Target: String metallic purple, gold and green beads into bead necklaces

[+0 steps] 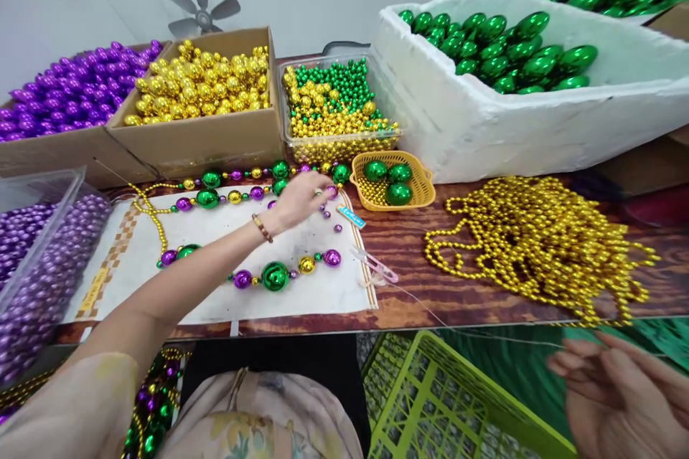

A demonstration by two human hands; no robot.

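Observation:
My left hand (pixel 302 199) is over the white cloth (pixel 204 301), its fingers bent together beside a purple bead (pixel 332 191); what is between the fingertips is hidden. Small loose purple beads (pixel 338 228) lie just below it. My right hand (pixel 624 391), off the table's front edge at the lower right, pinches a thin thread (pixel 484 336). That thread runs left toward pink-handled thread snips (pixel 375 264). Strung purple, green and gold beads lie in rows on the cloth, with a large green bead (pixel 275 276) in the lower row, partly behind my left forearm.
Along the back stand a box of gold beads (pixel 197 135), a clear bin (pixel 344 138) and a white foam box (pixel 517 122). A yellow basket (pixel 425 190) holds green balls. Gold bead chains (pixel 543 244) are piled at right. A green crate (pixel 414 373) is below the table edge.

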